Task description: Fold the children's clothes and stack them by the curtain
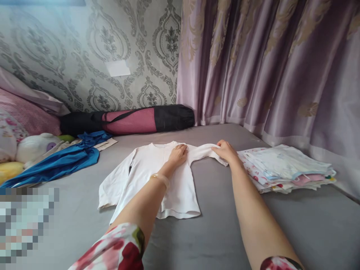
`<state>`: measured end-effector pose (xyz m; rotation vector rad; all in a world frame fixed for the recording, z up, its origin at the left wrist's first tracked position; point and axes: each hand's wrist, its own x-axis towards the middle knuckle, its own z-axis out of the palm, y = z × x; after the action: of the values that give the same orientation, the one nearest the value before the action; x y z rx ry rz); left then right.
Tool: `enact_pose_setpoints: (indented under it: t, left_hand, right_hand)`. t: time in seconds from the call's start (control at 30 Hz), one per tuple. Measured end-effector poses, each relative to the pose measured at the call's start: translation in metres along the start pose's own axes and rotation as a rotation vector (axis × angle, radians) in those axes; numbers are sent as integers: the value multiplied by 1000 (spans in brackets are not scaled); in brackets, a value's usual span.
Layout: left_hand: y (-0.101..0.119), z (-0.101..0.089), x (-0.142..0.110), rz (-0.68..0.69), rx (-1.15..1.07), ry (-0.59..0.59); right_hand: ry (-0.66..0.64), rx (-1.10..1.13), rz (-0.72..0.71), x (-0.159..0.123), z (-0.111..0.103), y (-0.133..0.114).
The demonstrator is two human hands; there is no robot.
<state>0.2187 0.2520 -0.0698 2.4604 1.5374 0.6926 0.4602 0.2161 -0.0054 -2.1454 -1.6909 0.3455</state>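
A white long-sleeved shirt (146, 168) lies spread on the grey bed sheet (216, 225), its neckline toward the wall. My left hand (178, 155), with a pale bangle on the wrist, rests flat on the upper chest of the shirt near the right shoulder, fingers stretched out. Out at the right, my right hand (226, 152) pinches the shirt's right sleeve (204, 150) between thumb and fingers, and the cuff end hangs down beside it. The left sleeve (112, 187) slants down along the shirt's side.
A stack of folded printed cloths (289, 168) sits right of my right hand. Blue clothing (67, 161) and a white plush toy (38, 148) are at the left. Along the wall lies a pink and black roll bag (132, 120). Purple curtains (247, 67) hang at the right.
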Motion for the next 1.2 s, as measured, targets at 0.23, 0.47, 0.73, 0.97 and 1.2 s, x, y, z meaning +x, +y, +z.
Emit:
enact_pose_setpoints:
  t: [0.23, 0.47, 0.73, 0.97, 1.2]
  left_hand:
    - [11, -7, -4, -62, 97, -65]
    - [14, -7, -4, -74, 140, -100]
    - [16, -1, -3, -130, 215, -90]
    - [16, 1, -2, -138, 233, -85]
    - [17, 0, -2, -128, 216, -87]
  right_hand:
    - [-347, -37, 79, 1, -23, 14]
    - [-307, 663, 79, -9, -44, 23]
    - [-100, 1079, 166, -1, -32, 18]
    - [266, 210, 74, 10, -23, 33]
    - [123, -224, 126, -1, -14, 23]
